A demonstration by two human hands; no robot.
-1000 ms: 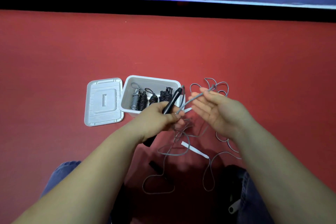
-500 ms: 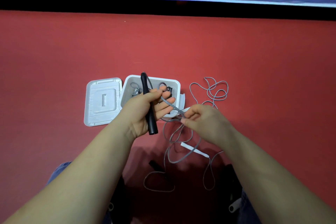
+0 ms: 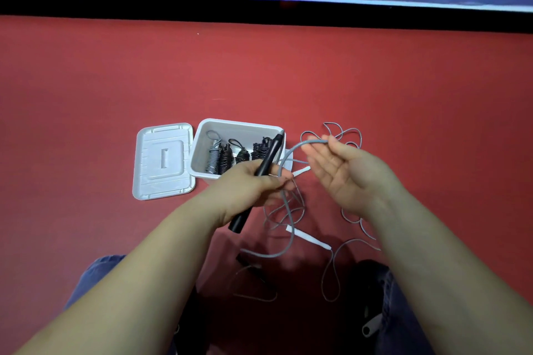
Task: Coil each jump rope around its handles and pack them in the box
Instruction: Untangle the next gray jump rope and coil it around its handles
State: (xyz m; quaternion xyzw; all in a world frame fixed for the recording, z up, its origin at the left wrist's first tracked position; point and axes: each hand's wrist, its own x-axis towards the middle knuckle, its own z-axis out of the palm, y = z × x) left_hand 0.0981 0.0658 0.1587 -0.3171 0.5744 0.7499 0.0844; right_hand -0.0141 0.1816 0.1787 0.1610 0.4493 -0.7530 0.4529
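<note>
My left hand grips a black jump-rope handle that slants up to the right over the white box. A grey rope runs from that hand in an arc to my right hand, whose palm faces up with straight fingers; the rope lies across its fingertips. Several coiled ropes lie inside the box. Loose grey rope and two white handles lie on the red floor. A second black handle lies in shadow below.
The box's white lid lies flat to the left of the box. My knees in blue jeans frame the bottom. A grey clip-like piece sits by my right leg. A black strip and a blue wall bound the far floor.
My left hand turned the black handle from upright to slanting right. My right hand let go of its pinch, opened, and swung the rope up and to the right.
</note>
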